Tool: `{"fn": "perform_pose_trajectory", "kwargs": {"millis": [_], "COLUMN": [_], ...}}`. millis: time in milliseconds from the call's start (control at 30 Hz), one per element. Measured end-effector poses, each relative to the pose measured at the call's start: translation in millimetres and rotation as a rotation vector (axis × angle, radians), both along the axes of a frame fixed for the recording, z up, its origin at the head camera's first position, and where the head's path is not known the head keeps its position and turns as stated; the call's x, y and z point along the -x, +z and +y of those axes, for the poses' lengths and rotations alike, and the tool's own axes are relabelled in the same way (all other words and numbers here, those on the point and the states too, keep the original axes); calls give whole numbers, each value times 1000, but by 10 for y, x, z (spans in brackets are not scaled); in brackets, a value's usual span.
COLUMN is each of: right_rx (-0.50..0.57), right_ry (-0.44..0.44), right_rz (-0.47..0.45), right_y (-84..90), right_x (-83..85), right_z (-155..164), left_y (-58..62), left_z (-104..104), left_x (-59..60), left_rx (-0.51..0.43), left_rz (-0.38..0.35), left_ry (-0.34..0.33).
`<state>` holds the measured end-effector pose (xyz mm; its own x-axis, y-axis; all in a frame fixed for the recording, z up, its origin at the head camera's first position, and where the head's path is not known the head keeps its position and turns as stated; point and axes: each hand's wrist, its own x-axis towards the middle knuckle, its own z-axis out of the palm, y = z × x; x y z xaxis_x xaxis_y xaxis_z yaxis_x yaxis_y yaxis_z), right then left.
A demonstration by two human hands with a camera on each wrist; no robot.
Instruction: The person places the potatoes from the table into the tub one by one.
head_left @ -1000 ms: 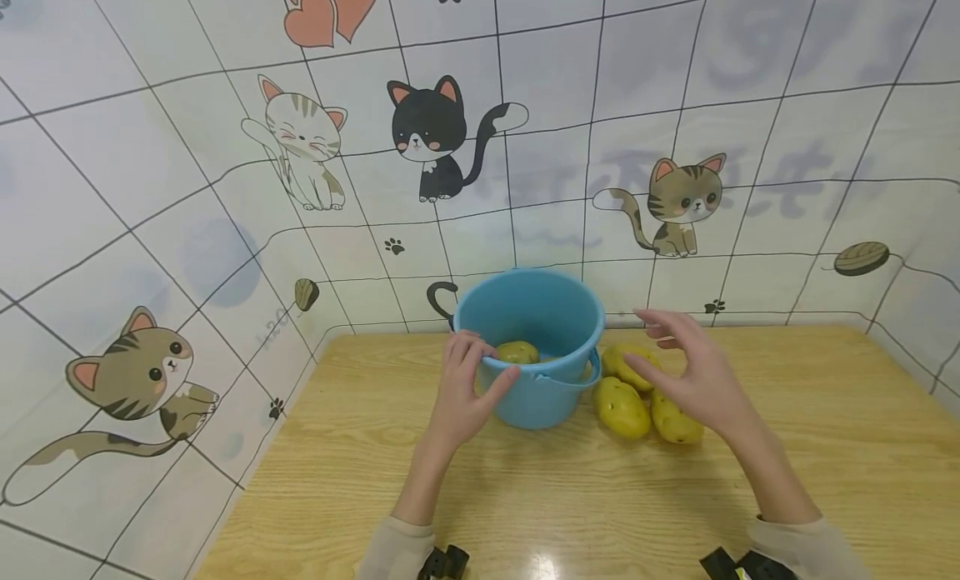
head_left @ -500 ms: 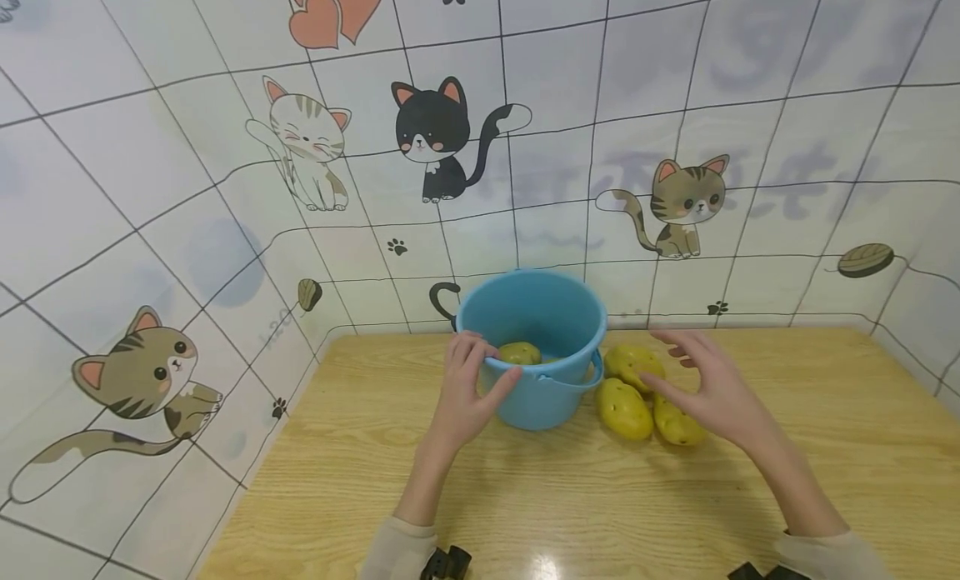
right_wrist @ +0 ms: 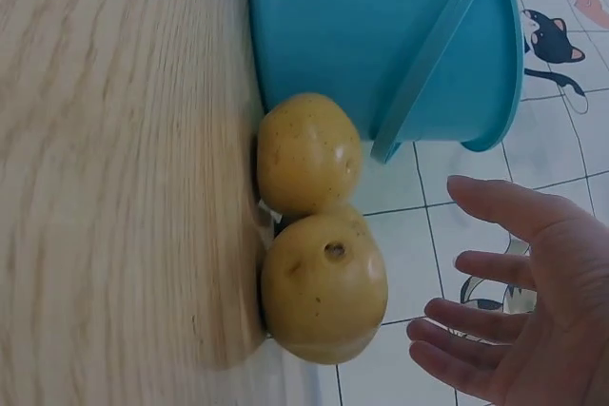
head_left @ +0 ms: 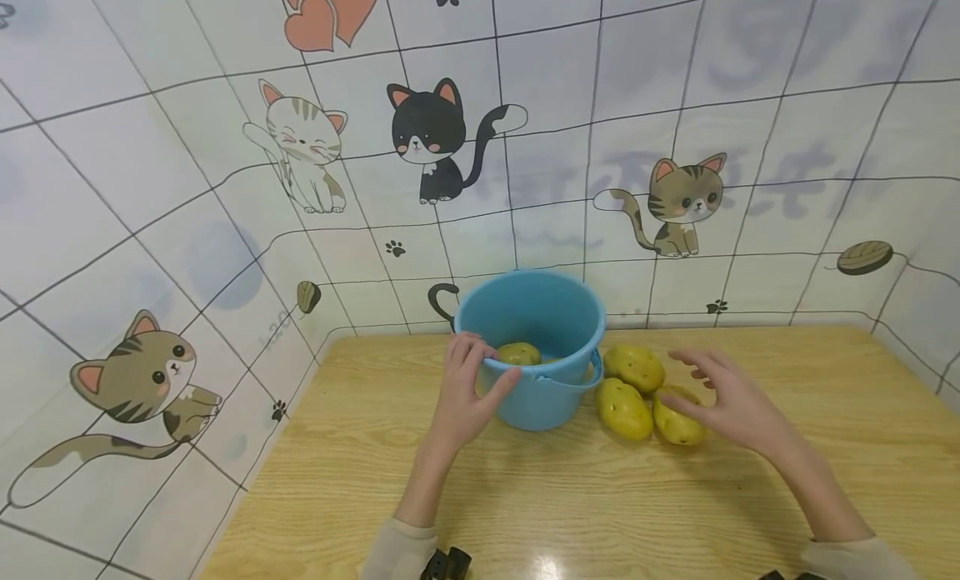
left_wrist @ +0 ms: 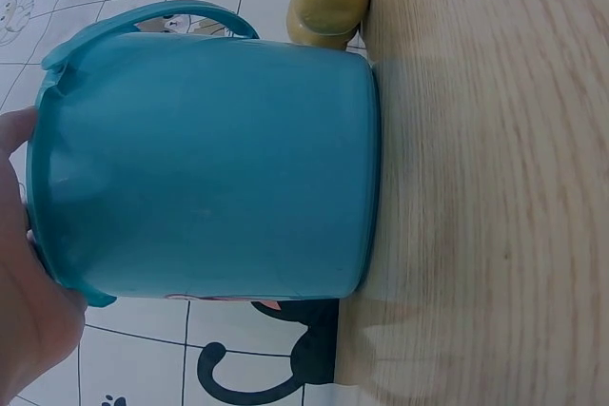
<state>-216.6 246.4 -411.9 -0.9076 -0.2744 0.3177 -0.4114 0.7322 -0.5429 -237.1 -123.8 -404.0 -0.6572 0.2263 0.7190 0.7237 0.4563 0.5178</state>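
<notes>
Your right hand (head_left: 738,409) has shifted rightward, farther from the blue bucket (head_left: 536,401), since a second ago. Its fingers are spread and loosely bent, holding nothing, above the right potato (head_left: 679,426). Your left hand (head_left: 467,397) grips the bucket's near-left rim. The bucket stands upright on the table (head_left: 562,497), a potato inside (head_left: 519,354) showing; the back potato (head_left: 634,367) and front potato (head_left: 625,409) lie just right of it.
</notes>
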Motion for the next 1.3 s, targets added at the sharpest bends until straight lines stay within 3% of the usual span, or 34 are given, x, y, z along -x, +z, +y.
{"fn": "perform_pose_trajectory", "kwargs": {"millis": [700,1300], "right_rx": [-106,-69], "right_ry": [112,206], "right_rz": [-94,-156], "right_y": [-232,-276], "right_x": [32,80], "right_z": [117,150], "left_y": [4,-10], "left_z": [10,6], "left_x": [-5,7], "left_rx": [-11,-18], "left_rz": [16,51], "left_ry": [-6,-7]}}
